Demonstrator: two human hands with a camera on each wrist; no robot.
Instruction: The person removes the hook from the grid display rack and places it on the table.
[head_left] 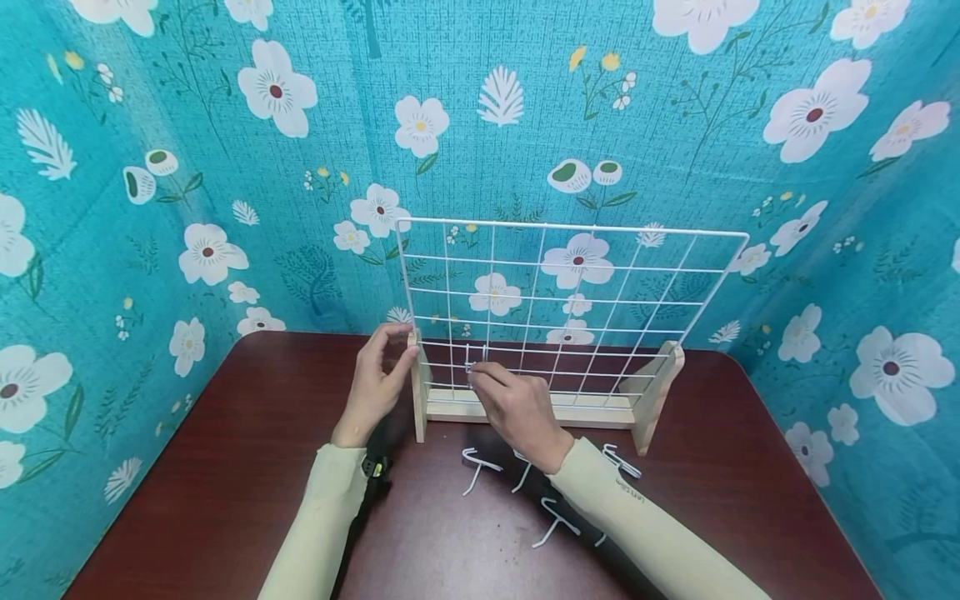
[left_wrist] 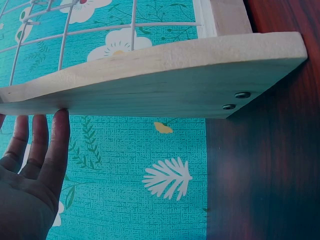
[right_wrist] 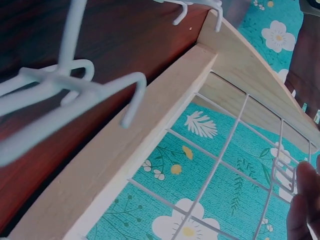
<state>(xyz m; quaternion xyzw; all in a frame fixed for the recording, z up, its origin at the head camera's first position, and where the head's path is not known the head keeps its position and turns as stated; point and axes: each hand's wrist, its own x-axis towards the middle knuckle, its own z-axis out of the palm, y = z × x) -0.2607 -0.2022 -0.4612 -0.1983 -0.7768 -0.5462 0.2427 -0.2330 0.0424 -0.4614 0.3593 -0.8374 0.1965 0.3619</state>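
Note:
A white wire grid point(head_left: 570, 269) stands upright in a wooden base with two side panels. My left hand point(head_left: 377, 379) touches the upper part of the left side panel point(head_left: 418, 400). In the left wrist view, its fairly straight fingers point(left_wrist: 55, 145) meet the panel's outer face; the thumb is out of that view. My right hand point(head_left: 521, 408) pinches a white wire hook point(head_left: 469, 360) at the grid's lower left. Seen from the right wrist, the hook point(right_wrist: 286, 175) lies against the grid wires, with the fingertips point(right_wrist: 302, 185) at its near end. Whether it is hooked on, I cannot tell.
Several loose white hooks point(head_left: 480, 468) lie on the dark red table point(head_left: 225, 467) in front of the stand, some partly behind the right forearm. Beyond the right side panel point(head_left: 660, 396) hangs a blue flowered cloth point(head_left: 480, 150), which also encloses both sides.

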